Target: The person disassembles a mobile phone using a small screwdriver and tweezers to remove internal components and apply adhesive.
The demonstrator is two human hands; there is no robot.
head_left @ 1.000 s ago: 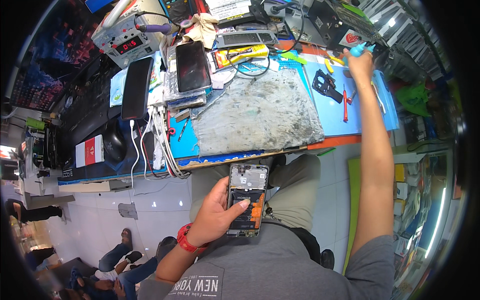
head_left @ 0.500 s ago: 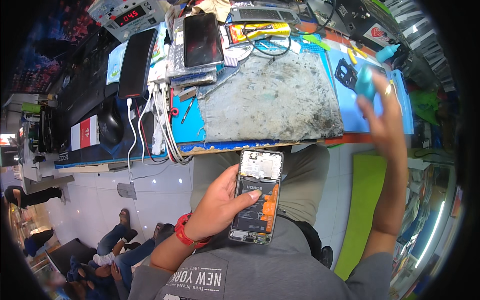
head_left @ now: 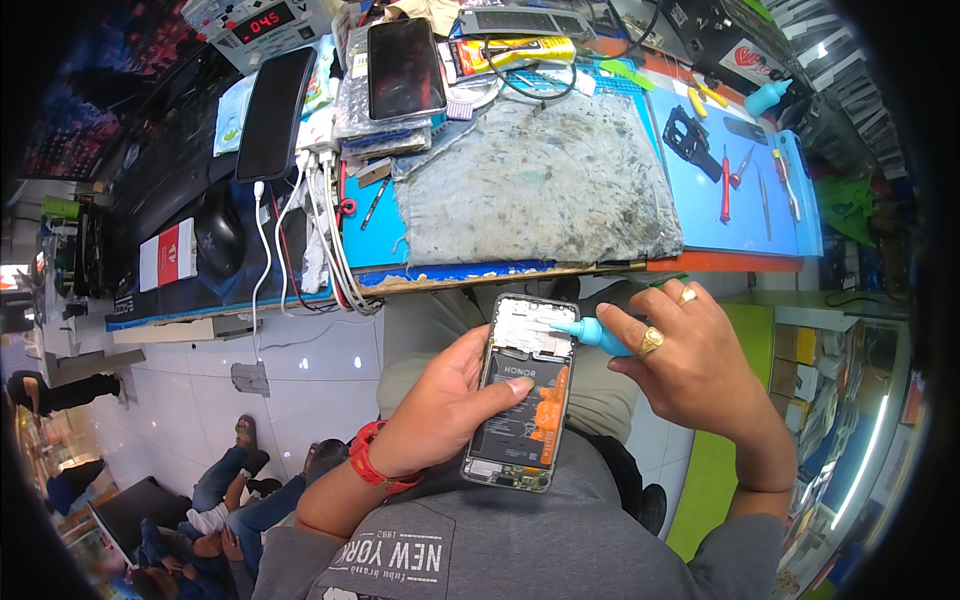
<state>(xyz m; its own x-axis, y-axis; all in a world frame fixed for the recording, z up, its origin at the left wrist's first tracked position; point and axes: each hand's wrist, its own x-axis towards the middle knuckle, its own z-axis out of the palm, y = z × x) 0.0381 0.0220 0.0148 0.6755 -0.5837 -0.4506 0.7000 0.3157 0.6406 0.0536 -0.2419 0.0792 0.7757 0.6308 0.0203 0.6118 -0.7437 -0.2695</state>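
My left hand (head_left: 428, 408) is wrapped round an opened smartphone (head_left: 505, 425), its thumb across the black battery with an orange strip. The back cover is off, so metal shields at the top and a circuit board at the bottom show. In my right hand (head_left: 700, 370) is a small teal squeeze bottle (head_left: 598, 335), tilted sideways. Its narrow nozzle points at the metal shields near the phone's top right; whether it touches them I cannot tell. The bottle's rear part is hidden by my fingers.
A worn grey cloth (head_left: 540, 190) covers the bench ahead. On the blue mat at right lie a black phone frame (head_left: 690, 140), a red screwdriver (head_left: 726, 190) and tweezers (head_left: 764, 200). Two phones (head_left: 405, 70) and white cables (head_left: 325, 230) are at left.
My right hand has brought the teal bottle from above the blue mat down and left to the phone's top. My left hand still holds the phone, nearly in place.
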